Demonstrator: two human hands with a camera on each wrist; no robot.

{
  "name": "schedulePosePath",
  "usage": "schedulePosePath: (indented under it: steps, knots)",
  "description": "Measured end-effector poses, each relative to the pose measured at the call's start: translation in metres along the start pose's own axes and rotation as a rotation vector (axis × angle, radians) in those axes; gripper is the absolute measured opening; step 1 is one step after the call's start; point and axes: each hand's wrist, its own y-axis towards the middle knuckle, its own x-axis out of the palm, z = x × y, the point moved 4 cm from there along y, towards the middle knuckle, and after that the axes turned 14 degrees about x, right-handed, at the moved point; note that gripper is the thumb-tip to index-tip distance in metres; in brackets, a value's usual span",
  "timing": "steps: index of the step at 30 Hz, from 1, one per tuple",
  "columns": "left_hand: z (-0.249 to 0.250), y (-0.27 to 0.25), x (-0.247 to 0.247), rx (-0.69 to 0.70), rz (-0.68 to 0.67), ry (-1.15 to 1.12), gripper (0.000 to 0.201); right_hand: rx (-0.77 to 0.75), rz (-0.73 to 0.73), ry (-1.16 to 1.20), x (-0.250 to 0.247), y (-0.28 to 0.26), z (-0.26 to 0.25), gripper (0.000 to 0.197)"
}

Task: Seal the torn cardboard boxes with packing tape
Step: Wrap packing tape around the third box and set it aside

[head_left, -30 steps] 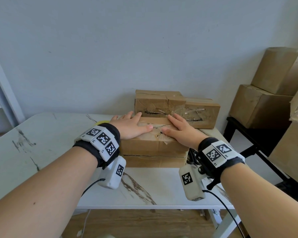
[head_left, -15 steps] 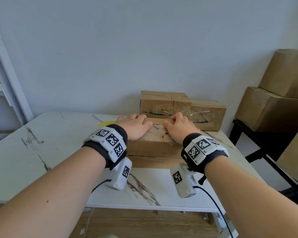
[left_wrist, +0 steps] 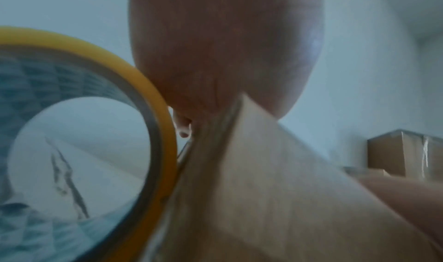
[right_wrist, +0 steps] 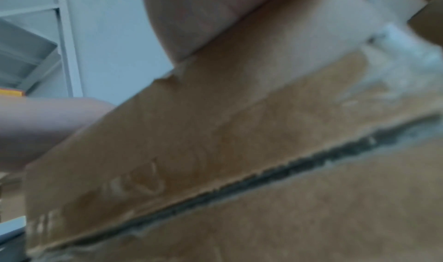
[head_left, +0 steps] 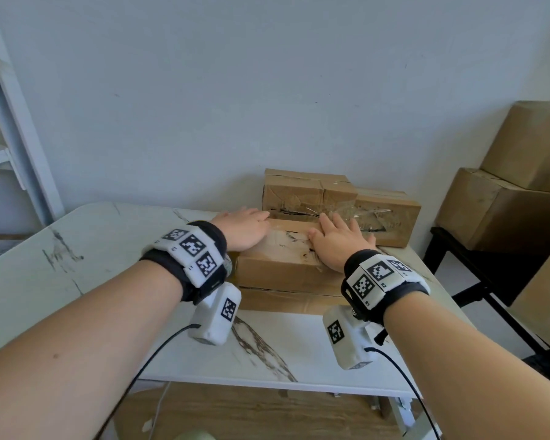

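both hands (head_left: pixel 299 231) flat on top cardboard box (head_left: pixel 280 265), tape roll (left_wrist: pixel 79 133) beside

Both forearms outstretched, left hand (head_left: pixel 242 228) and right hand (head_left: pixel 338 241) palm-down, fingers (head_left: pixel 329 221) flat.

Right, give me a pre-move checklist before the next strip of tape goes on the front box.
1. Left hand flat on front box: ok.
2. Right hand flat on the same top: ok.
3. Tape roll within reach, beside the box's left end: ok.
4. Either hand free to take the roll: not ok, both press the box.
5. Tear on top fully covered by tape: cannot tell.
6. Box resting steadily on the table: ok.
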Motion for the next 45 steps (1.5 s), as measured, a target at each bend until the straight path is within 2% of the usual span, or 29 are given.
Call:
schedulePosePath:
  steps: [3, 5, 8, 10, 14, 18, 21, 27, 30, 33, 37, 39, 41, 44, 45]
  knots:
    - [-0.029, -0.017, -0.016, -0.06, 0.063, 0.033, 0.049, -0.013, 0.003, -0.062, -0.004, 0.002, -0.004, 0.053]
    - [-0.049, -0.027, -0.025, -0.075, 0.095, -0.054, 0.05, -0.105, 0.015, -0.11, -0.011, -0.003, -0.018, 0.055]
    - [-0.064, -0.035, -0.032, -0.07, 0.121, -0.241, 0.049, -0.344, -0.106, -0.088, -0.017, -0.028, -0.054, 0.075]
    - [-0.066, -0.04, -0.029, -0.067, 0.084, -0.299, 0.051, -0.426, -0.223, -0.105, -0.016, -0.045, -0.076, 0.093]
    - [-0.078, -0.044, -0.017, -0.096, 0.071, -0.357, 0.055, -0.42, -0.263, -0.241, -0.011, -0.045, -0.098, 0.113]
    - [-0.101, -0.046, -0.003, -0.214, 0.077, -0.561, 0.058, -0.377, -0.262, -0.336, -0.002, -0.036, -0.103, 0.117]
    - [-0.111, -0.045, 0.003, -0.231, 0.086, -0.646, 0.056, -0.387, -0.236, -0.321, 0.0, -0.036, -0.107, 0.114]
    - [-0.116, -0.04, -0.012, -0.19, 0.212, -0.676, 0.053, -0.408, -0.204, -0.169, -0.004, -0.037, -0.109, 0.103]
    - [-0.111, -0.04, -0.032, -0.139, 0.372, -0.718, 0.054, -0.445, -0.204, -0.003, -0.02, -0.04, -0.111, 0.095]
    - [-0.113, -0.046, -0.054, -0.095, 0.572, -0.881, 0.059, -0.468, -0.22, 0.214, -0.038, -0.038, -0.114, 0.092]
    - [-0.111, -0.052, -0.07, -0.002, 0.715, -1.195, 0.055, -0.457, -0.266, 0.563, -0.05, -0.029, -0.112, 0.105]
    - [-0.099, -0.05, -0.079, 0.056, 0.756, -1.303, 0.049, -0.466, -0.319, 0.766, -0.049, -0.025, -0.109, 0.102]
    - [-0.085, -0.046, -0.087, 0.098, 0.779, -1.378, 0.044, -0.48, -0.387, 0.866, -0.048, -0.021, -0.103, 0.104]
    - [-0.062, -0.036, -0.094, 0.142, 0.777, -1.393, 0.039, -0.509, -0.46, 0.801, -0.055, -0.018, -0.085, 0.116]
    - [-0.054, -0.032, -0.095, 0.156, 0.763, -1.373, 0.039, -0.508, -0.491, 0.77, -0.059, -0.018, -0.077, 0.115]
